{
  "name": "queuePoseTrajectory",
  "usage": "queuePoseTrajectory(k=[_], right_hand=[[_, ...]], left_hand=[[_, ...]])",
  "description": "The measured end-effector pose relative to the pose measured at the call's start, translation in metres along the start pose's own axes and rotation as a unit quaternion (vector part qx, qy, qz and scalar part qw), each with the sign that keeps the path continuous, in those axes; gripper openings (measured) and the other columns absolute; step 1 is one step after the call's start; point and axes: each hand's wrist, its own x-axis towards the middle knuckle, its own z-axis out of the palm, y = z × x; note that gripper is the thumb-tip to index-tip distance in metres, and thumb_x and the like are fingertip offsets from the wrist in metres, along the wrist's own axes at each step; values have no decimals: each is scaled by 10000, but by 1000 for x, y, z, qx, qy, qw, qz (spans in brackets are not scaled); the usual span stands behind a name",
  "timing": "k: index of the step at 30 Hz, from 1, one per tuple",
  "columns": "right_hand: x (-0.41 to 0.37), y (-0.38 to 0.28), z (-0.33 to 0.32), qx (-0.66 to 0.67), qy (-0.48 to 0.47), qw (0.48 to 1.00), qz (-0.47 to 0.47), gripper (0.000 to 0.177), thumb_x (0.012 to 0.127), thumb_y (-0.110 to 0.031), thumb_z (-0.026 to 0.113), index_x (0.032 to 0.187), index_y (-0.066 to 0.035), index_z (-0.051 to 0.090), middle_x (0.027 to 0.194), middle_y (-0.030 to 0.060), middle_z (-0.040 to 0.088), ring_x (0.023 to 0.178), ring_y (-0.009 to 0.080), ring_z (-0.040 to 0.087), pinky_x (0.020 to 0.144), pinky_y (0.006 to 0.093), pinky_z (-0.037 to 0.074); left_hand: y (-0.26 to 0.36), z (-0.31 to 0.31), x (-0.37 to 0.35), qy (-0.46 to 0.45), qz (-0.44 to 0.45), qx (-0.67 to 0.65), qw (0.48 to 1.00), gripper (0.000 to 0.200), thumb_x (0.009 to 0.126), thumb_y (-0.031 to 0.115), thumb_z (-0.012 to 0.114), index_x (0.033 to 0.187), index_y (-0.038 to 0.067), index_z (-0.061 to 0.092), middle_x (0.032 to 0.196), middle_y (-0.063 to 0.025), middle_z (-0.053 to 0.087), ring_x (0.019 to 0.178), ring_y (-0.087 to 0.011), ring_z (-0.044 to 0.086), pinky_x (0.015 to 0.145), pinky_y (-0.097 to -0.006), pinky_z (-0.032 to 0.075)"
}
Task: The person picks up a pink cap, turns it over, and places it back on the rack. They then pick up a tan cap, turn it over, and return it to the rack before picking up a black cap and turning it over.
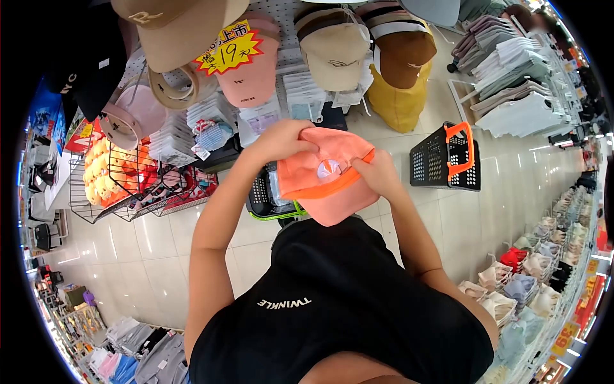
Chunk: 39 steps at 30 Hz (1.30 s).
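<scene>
A salmon-pink cap [297, 171] with an orange inner band is held in front of my chest, its inside partly turned up and its brim toward me. My left hand [281, 139] grips its far left edge, thumb pressed on the fabric. On the right side, my right hand [378, 171] pinches the cap's edge near a white round label [329, 169] inside it. Below the cap, partly hidden by it, is a black basket [261, 196] with a green handle.
Caps hang on the rack ahead, among them a pink cap [249, 80] and a beige cap [336, 59]. A black basket [427, 162] with an orange handle stands on the floor at right. A wire basket [96, 210] of orange toys is at left. Bras line the lower right.
</scene>
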Motion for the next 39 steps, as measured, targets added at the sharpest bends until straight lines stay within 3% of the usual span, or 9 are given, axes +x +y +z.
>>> queuePoseTrajectory(k=[4,10,13,14,18,25,28,31,39], right_hand=[[5,21,-2,30,-8,1000,5,253,800,-161,649,837,89,633,656,219,620,581,256,631,577,398,481],[11,25,-2,11,45,999,21,252,822,-159,654,889,84,651,698,199,654,628,219,637,605,390,490],[11,20,2,63,101,993,20,262,840,-169,664,960,63,669,748,187,682,662,238,648,639,378,501],[13,26,6,59,119,991,17,263,846,-166,665,988,55,675,771,180,691,685,240,658,657,372,506],[14,35,9,35,72,997,7,305,858,-167,667,1081,40,665,862,171,715,780,235,683,695,357,524],[30,30,-4,149,-87,984,54,571,861,-216,717,1346,17,527,1135,160,677,946,170,663,783,321,533],[41,16,3,-7,-46,999,21,611,860,-263,723,1370,-1,513,1167,187,673,957,210,688,790,340,542],[48,13,8,-128,-74,989,-14,602,841,-368,719,1322,-38,568,1098,197,692,913,307,705,774,395,547],[50,25,13,-186,-14,975,-118,202,907,-223,586,985,-91,718,878,200,682,812,420,641,709,489,515]], left_hand=[[-17,2,11,-71,-66,-29,995,419,779,302,769,1089,35,678,906,-170,701,869,-291,680,763,-367,504],[-25,28,4,296,-35,-65,952,760,808,350,759,1394,-20,448,1244,-225,614,1109,-308,628,934,-365,477],[-29,52,-9,220,-177,-405,870,832,824,326,756,1427,-92,364,1240,-181,597,1094,-204,602,934,-325,473],[-26,58,-14,196,-202,-439,853,647,862,265,707,1352,-87,473,1100,-121,638,962,-149,603,843,-289,481],[-37,85,-29,216,-165,-410,871,304,891,133,586,1120,-56,648,901,-63,672,814,-125,602,741,-278,478],[-19,63,-50,256,-159,-206,931,320,875,114,564,1163,3,649,898,-178,703,799,-248,690,748,-330,519],[-12,62,-53,249,-143,-185,940,342,860,92,546,1177,12,646,976,-222,698,896,-342,698,804,-370,528],[-10,61,-54,251,-136,-138,948,349,848,75,533,1173,17,647,1024,-229,687,957,-384,673,834,-400,526],[-5,58,-66,204,-139,-140,959,344,852,74,530,1175,30,640,1028,-230,682,950,-404,657,831,-424,524]])
